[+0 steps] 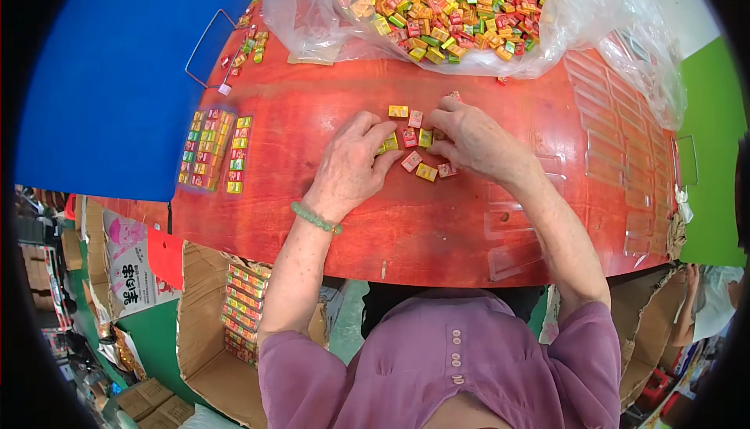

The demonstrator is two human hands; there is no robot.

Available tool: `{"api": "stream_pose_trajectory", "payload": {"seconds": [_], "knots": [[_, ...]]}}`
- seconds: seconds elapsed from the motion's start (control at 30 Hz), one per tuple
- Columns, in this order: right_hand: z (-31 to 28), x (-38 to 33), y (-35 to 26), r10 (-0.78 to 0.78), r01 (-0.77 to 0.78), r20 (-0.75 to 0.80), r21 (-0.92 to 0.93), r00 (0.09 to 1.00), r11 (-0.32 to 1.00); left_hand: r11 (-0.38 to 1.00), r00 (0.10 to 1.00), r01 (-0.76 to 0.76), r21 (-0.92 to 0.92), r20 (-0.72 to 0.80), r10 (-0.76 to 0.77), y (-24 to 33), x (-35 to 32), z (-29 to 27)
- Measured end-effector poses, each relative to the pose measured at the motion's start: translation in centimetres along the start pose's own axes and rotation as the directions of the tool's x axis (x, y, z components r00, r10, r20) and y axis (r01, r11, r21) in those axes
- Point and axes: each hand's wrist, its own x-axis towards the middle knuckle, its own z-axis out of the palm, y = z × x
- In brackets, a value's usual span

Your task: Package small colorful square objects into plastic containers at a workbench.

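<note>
So from my feed, both hands are down on the red surface (437, 226) working a little cluster of small square candies (418, 151). My left hand (351, 165) is loosely curled, fingertips pinching a yellow-green candy (388, 144) against the surface. Right hand (473, 141) is half open, fingers spread flat over a few pieces, touching them; can't tell if it's gripping any. Big clear bag (469, 7) of the same candies sits at the far edge, and a filled tray of neat rows (212, 151) is off to the left.
</note>
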Motion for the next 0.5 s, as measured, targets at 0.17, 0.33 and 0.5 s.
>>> {"api": "stream_pose_trajectory", "payload": {"seconds": [0.17,0.33,0.5], "knots": [[0.9,0.6,-0.7,0.001,0.001,-0.037,0.052,0.999,0.999,0.998,0.999,-0.041,0.039,-0.021,0.042,-0.4,0.1,0.3],[-1.0,0.8,-0.2,-0.004,0.0,0.02,0.193,1.0,0.981,0.998,0.999,-0.036,0.055,-0.016,0.037,-0.3,0.1,0.0],[-0.8,2.4,0.2,0.149,-0.131,-0.085,0.19,0.985,0.973,0.998,1.0,-0.013,0.057,-0.028,0.014,0.2,0.1,0.1]]}}
